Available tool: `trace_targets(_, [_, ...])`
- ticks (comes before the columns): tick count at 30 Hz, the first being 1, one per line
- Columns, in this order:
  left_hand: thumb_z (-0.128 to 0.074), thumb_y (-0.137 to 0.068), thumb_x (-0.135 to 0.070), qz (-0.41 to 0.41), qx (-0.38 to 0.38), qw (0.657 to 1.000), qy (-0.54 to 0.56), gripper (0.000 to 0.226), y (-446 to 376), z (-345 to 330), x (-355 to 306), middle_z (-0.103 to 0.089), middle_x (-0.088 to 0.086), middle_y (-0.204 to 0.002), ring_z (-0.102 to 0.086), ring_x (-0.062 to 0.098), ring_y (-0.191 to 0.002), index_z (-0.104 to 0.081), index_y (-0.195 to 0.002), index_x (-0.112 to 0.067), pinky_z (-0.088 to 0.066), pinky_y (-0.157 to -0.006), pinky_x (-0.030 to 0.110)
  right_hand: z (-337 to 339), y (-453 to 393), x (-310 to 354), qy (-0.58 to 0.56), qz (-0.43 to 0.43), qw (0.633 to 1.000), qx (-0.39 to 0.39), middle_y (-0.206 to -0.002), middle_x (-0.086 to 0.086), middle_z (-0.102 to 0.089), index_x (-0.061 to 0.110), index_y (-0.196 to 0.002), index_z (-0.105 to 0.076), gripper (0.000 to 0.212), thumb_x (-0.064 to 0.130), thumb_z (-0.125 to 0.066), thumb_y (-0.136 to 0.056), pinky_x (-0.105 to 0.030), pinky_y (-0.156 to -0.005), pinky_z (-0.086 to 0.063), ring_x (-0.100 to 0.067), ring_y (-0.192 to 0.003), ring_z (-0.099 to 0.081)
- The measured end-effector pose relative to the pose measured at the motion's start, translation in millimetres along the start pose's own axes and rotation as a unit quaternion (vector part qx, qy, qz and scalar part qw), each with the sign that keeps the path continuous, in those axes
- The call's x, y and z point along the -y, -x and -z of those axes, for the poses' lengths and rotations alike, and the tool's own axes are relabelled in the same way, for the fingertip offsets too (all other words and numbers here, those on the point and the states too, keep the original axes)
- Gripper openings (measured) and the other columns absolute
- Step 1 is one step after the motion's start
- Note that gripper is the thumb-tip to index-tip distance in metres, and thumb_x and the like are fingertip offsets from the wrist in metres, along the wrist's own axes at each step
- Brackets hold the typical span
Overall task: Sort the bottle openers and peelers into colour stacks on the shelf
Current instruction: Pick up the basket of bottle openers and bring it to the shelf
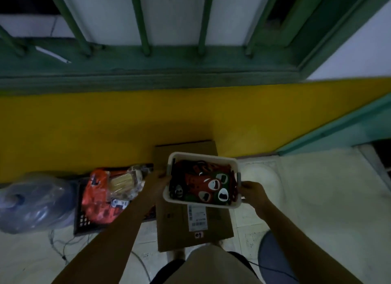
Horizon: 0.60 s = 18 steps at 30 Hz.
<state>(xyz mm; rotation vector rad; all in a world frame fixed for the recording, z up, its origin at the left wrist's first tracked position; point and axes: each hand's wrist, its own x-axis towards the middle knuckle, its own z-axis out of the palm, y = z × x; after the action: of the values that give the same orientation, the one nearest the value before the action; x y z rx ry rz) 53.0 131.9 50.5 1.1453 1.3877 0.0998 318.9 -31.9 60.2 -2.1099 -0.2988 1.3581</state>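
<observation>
Fetching step, sorting not begun: left hand (161, 175) gripped the nine-o'clock end and right hand (251, 188) the three-o'clock end of the white basket (203, 156), fingers curled on it; inside lay red and green openers and peelers (208, 184); beneath, a cardboard box (179, 226) whose label was unreadable; next, presumably carrying it to the shelf.

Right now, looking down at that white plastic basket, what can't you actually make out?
- Head view, white plastic basket: the red, green and black tools overlap in dim light; openers and peelers can't be told apart or counted.
- Left hand: fingers hidden behind the basket's end.
- Brown cardboard box: label print too small.
</observation>
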Motion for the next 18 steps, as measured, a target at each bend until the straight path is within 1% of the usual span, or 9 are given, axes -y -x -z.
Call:
trace_targets(3, [-0.057,-0.098,-0.016,-0.032,0.067,0.995,-0.07,0.016,2.4,-13.7,-16.2,-0.058,0.034,-0.096,-0.058,0.028,-0.08,-0.061,-0.088,-0.005,-0.052,-0.087,0.053,17.8,32.6,-19.6,-0.046,0.002,0.998,-0.047,-0.094,-0.011,-0.072,0.008,-0.097,-0.068,0.01,0.003,-0.059,-0.094,-0.032,-0.07,-0.059,-0.024,-0.087,-0.071])
trace_targets(4, [-0.055,-0.099,-0.019,-0.036,0.091,0.991,-0.089,0.017,3.3,-22.2,-24.3,-0.056,0.034,-0.098,-0.057,0.027,-0.08,-0.061,-0.089,-0.006,-0.052,-0.084,0.055,24.9,41.4,-28.1,-0.058,0.003,0.996,-0.06,-0.092,-0.009,-0.072,0.011,-0.095,-0.068,0.01,0.004,-0.06,-0.093,-0.032,-0.07,-0.059,-0.022,-0.086,-0.071])
trace_targets(6, [-0.052,-0.102,-0.02,-0.044,0.13,0.983,-0.123,0.02,10.5,-41.4,-43.9,-0.056,0.025,-0.094,-0.058,0.026,-0.079,-0.062,-0.096,-0.003,-0.052,-0.072,0.045,39.0,59.1,-47.1,-0.08,0.003,0.993,-0.084,-0.091,-0.006,-0.072,0.011,-0.096,-0.067,0.011,0.003,-0.062,-0.092,-0.029,-0.067,-0.058,-0.019,-0.083,-0.071])
trace_targets(7, [-0.052,-0.102,-0.02,-0.052,0.141,0.98,-0.131,0.022,13.6,-54.2,-52.2,-0.06,0.017,-0.095,-0.062,0.025,-0.083,-0.063,-0.101,-0.001,-0.053,-0.074,0.041,46.5,69.4,-57.3,-0.093,0.0,0.991,-0.098,-0.09,-0.006,-0.072,0.009,-0.098,-0.067,0.012,0.001,-0.063,-0.09,-0.027,-0.066,-0.058,-0.019,-0.083,-0.071])
trace_targets(9, [-0.055,-0.1,-0.019,-0.071,0.163,0.975,-0.135,0.021,19.4,-84.2,-64.6,-0.067,0.011,-0.103,-0.066,0.025,-0.095,-0.067,-0.107,-0.004,-0.055,-0.086,0.046,59.9,91.4,-78.2,-0.123,-0.013,0.984,-0.129,-0.091,-0.006,-0.072,0.007,-0.099,-0.067,0.014,-0.002,-0.064,-0.088,-0.025,-0.063,-0.057,-0.019,-0.082,-0.07])
trace_targets(10, [-0.055,-0.099,-0.018,-0.08,0.172,0.971,-0.144,0.019,26.3,-98.6,-71.7,-0.068,0.01,-0.105,-0.066,0.025,-0.098,-0.067,-0.107,-0.005,-0.054,-0.086,0.045,65.7,103.6,-89.2,-0.137,-0.019,0.98,-0.146,-0.088,-0.005,-0.072,0.006,-0.097,-0.068,0.014,-0.003,-0.064,-0.088,-0.024,-0.06,-0.056,-0.017,-0.079,-0.069])
trace_targets(14, [-0.058,-0.097,-0.017,-0.119,0.24,0.944,-0.195,0.016,50.3,-159.8,-84.6,-0.07,0.009,-0.1,-0.068,0.025,-0.093,-0.07,-0.101,-0.008,-0.052,-0.073,0.034,84.6,155.5,-137.8,-0.206,-0.032,0.952,-0.225,-0.059,0.005,-0.068,0.007,-0.075,-0.065,0.021,-0.007,-0.061,-0.089,-0.016,-0.047,-0.048,-0.003,-0.052,-0.064])
trace_targets(16, [-0.058,-0.096,-0.019,-0.14,0.278,0.922,-0.232,0.016,68.5,-190.1,-87.5,-0.07,0.008,-0.099,-0.068,0.024,-0.09,-0.07,-0.1,-0.009,-0.052,-0.072,0.032,91.6,178.9,-167.2,-0.245,-0.042,0.936,-0.251,-0.066,-0.003,-0.069,0.004,-0.075,-0.065,0.019,-0.004,-0.059,-0.091,-0.021,-0.053,-0.051,-0.01,-0.057,-0.065])
trace_targets(18, [-0.054,-0.097,-0.014,-0.155,0.304,0.895,-0.287,0.017,88.7,-223.1,-86.4,-0.063,0.014,-0.085,-0.062,0.025,-0.075,-0.064,-0.089,-0.002,-0.043,-0.066,0.032,98.5,202.1,-199.2,-0.271,-0.054,0.917,-0.288,-0.073,-0.016,-0.067,-0.001,-0.078,-0.066,0.014,-0.001,-0.061,-0.091,-0.03,-0.06,-0.053,-0.021,-0.064,-0.063])
